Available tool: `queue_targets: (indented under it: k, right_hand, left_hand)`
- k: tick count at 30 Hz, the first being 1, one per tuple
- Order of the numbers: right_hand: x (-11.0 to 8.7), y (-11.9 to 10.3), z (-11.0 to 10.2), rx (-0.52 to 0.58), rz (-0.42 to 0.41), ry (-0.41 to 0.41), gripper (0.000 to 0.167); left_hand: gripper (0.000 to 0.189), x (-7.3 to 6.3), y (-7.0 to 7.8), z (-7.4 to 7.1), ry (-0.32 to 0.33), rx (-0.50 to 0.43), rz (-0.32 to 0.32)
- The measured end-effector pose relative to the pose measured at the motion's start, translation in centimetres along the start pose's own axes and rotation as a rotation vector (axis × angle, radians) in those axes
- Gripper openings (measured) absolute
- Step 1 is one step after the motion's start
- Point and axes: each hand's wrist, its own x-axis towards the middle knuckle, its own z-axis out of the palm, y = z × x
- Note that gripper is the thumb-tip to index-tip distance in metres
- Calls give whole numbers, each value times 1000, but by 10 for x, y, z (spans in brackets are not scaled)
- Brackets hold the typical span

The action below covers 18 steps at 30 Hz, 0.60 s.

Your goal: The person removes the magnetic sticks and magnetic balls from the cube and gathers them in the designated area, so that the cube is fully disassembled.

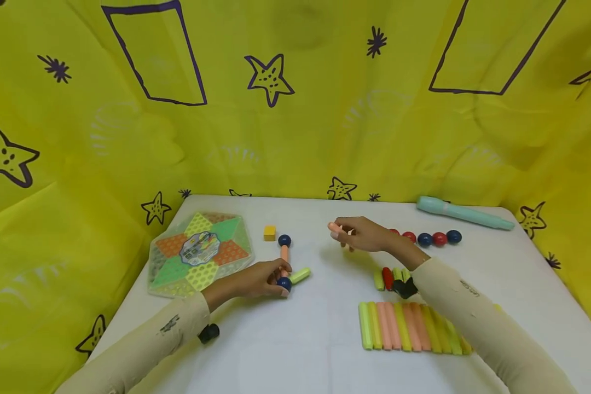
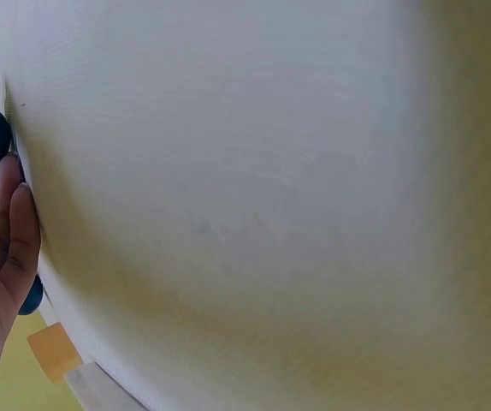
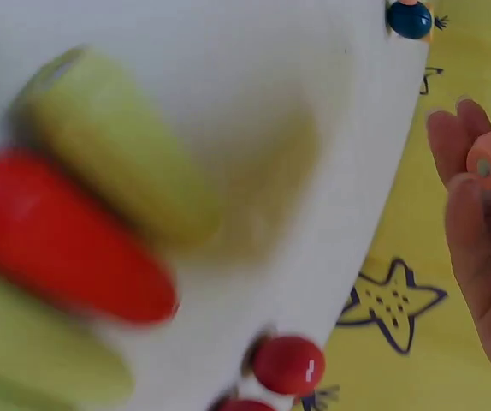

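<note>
My left hand (image 1: 262, 278) grips a dark blue ball (image 1: 284, 283) low on the white table, thumb and fingers around it. From that ball an orange stick (image 1: 284, 252) runs back to a second dark blue ball (image 1: 284, 240). A short yellow-green stick (image 1: 301, 275) points off to its right. Raised over the table's middle, my right hand (image 1: 366, 234) pinches a short orange stick (image 1: 333, 226) between thumb and fingers. The right wrist view shows the hollow end of this orange stick (image 3: 485, 167). Part of the linked piece is hidden behind the left fingers.
A hexagonal case (image 1: 246, 221) lies at left, a yellow cube (image 1: 269, 233) beside it. Red and blue balls (image 1: 439, 239) line up behind the right forearm. Short sticks (image 1: 378, 281) and a row of longer sticks (image 1: 387, 326) lie nearer. A teal tube (image 1: 465, 213) rests at back right.
</note>
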Motion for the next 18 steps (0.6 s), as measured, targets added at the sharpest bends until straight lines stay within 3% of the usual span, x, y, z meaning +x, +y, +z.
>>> queue_targets:
  k: [7, 13, 18]
  right_hand:
    - [-62, 7, -21, 13, 94, 42, 26]
    - [-118, 24, -33, 85, 91, 32, 63]
    - [-166, 44, -38, 115, 101, 62, 64]
  left_hand:
    - [47, -2, 0, 0, 4, -17, 2]
    - [47, -4, -1, 2, 5, -20, 15]
    - [46, -3, -1, 2, 13, -24, 19]
